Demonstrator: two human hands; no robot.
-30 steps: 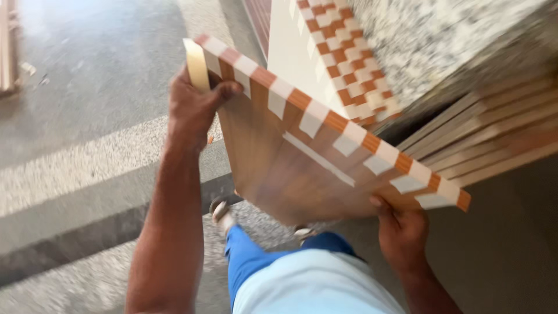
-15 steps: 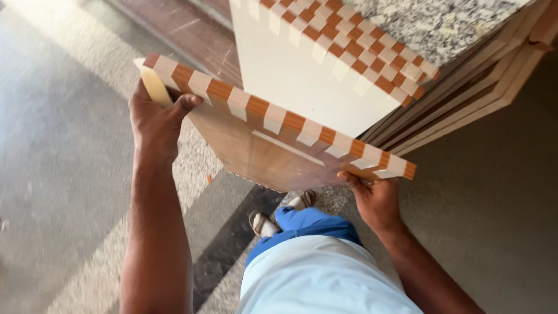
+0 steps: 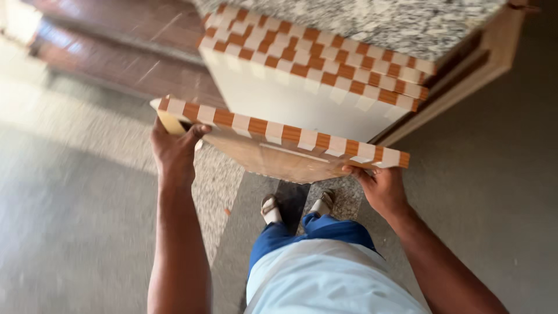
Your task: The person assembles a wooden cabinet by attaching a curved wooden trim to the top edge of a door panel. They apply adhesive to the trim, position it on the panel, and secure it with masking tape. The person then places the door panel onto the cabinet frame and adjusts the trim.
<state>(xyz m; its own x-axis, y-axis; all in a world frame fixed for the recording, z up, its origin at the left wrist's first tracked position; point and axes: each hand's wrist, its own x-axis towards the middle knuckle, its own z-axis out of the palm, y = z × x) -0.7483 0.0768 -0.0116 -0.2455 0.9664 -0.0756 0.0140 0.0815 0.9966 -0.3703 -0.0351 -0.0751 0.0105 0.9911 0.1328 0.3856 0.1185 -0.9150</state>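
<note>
The person carries a flat pack of tiles (image 3: 279, 152) in front of the waist, above the floor (image 3: 70, 232). Its long axis runs from left to right across the view, the right end sitting slightly lower than the left, and its broad underside tilts toward the person. The edge that faces up shows a band of orange and white blocks in a row; the underside is plain brown, with a thin pale strip across it. The left hand (image 3: 173, 152) is closed around the left end, thumb hooked over the top edge and fingers underneath. The right hand (image 3: 381, 189) grips the lower right corner, fingers curled under the edge. Just beyond the pack stands a stack of similar packs (image 3: 314, 75), leaning, with the same orange and white checks along their edges and a white face below. A speckled grey slab (image 3: 378, 20) lies on top of the stack.
</note>
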